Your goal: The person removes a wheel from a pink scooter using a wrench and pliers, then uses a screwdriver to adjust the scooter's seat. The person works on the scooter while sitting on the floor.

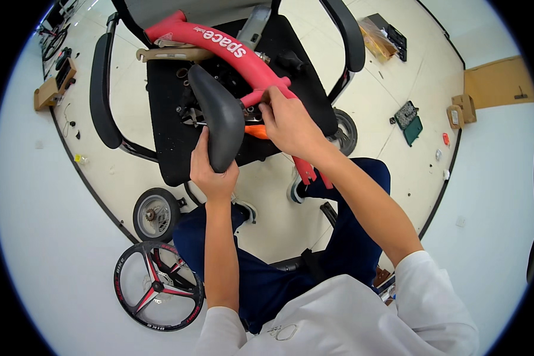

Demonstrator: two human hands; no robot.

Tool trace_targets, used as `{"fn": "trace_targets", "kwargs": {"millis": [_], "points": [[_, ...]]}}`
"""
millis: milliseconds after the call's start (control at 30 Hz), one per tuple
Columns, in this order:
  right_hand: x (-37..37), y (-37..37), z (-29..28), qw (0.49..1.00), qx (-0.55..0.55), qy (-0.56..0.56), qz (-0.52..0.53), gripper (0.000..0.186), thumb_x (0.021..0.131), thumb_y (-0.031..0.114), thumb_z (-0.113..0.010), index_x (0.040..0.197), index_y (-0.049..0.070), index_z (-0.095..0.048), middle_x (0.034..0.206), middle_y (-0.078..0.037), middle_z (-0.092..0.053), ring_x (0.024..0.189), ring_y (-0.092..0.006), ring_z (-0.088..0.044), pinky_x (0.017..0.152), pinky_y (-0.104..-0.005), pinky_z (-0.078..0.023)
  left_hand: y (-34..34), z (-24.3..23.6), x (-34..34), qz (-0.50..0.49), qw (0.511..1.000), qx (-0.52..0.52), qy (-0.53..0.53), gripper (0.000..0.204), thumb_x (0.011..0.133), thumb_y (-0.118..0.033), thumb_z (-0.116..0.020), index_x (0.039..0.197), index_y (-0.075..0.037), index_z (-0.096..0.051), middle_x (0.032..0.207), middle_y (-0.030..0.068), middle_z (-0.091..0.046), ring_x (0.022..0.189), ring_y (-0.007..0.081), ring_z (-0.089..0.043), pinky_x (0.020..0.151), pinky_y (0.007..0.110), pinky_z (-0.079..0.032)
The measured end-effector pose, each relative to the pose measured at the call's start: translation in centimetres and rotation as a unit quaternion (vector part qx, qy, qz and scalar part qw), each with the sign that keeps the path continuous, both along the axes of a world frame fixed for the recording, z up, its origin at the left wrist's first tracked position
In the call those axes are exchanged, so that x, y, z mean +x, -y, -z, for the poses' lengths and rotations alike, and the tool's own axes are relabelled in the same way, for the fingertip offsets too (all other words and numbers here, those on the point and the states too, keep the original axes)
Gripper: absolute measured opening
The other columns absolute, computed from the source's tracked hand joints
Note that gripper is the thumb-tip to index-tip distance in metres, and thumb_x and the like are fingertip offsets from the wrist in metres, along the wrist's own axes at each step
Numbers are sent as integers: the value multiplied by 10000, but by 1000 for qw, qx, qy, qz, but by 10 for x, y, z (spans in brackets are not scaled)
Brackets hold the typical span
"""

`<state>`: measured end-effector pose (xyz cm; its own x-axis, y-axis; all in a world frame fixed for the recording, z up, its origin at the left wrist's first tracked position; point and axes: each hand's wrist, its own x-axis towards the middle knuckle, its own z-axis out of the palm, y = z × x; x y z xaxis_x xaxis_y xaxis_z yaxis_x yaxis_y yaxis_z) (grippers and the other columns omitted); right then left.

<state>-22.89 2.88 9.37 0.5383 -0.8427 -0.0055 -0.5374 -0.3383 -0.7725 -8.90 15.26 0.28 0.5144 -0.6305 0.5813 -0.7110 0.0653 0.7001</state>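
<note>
A black bike saddle (216, 121) is tilted over the front of a black chair seat, its rounded end in my left hand (213, 172). The thumb and fingers of this hand are closed on the saddle's edge. A red bike frame (219, 44) with white lettering lies slantwise across the chair. My right hand (291, 124) is closed round the frame by its short seat tube (252, 98), where the saddle's post goes in. The fingertips there are partly hidden. An orange tool handle (256, 132) shows between the saddle and my right hand.
Small metal parts and a tan fork-like piece (175, 54) lie on the office chair (172, 151), between its armrests. A spoked wheel (157, 286) and a small tyred wheel (155, 213) rest on the floor at left. A green tool case (410, 132) lies open at right.
</note>
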Motion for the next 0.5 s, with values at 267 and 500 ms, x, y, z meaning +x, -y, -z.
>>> {"fn": "trace_targets", "kwargs": {"millis": [267, 500], "points": [[16, -15, 36, 997, -57, 45, 12, 171, 948, 40, -516, 1073, -54, -447, 778, -291, -640, 766, -483, -644, 667, -541, -479, -7, -4, -1, 54, 985, 51, -153, 545, 786, 7, -705, 1316, 52, -586, 1136, 204, -716, 1036, 249, -711, 925, 322, -514], [16, -21, 41, 995, -69, 69, 25, 143, 956, 35, -519, 1057, -36, -448, 827, -299, -649, 756, -477, -642, 653, -512, -488, -9, -3, 3, 66, 982, 75, -161, 585, 759, -19, -710, 1322, 61, -573, 1159, 238, -697, 1039, 324, -714, 912, 345, -529]]}}
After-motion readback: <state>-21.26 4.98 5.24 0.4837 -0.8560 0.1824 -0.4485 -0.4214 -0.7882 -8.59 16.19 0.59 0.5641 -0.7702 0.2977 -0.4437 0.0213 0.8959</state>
